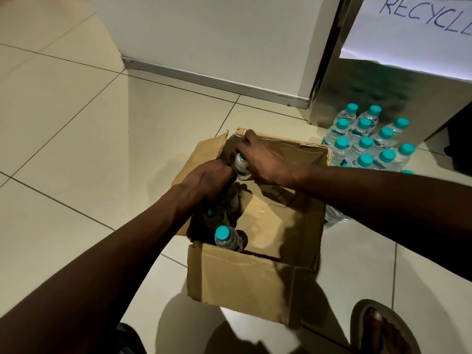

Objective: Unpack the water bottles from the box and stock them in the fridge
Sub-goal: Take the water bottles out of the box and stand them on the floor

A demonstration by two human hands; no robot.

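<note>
Pale floor tiles [76, 139] carry an open brown cardboard box [245, 282]; the left hand [204, 182] clutches a shadowed bottle, the right hand [268, 162] grasps a clear plastic bottle [242, 166]. Lifting both together, one might slip onto teal-capped bottles [367, 139] standing rightward.

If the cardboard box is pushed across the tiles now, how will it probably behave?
The cardboard box would probably slide easily, since only a few bottles remain inside. Its torn rim suggests soft walls that may buckle. The bottles, standing along one side, might tip over.

Both hands, left [204, 178] and right [265, 162], reach down (fingers curled).
</note>
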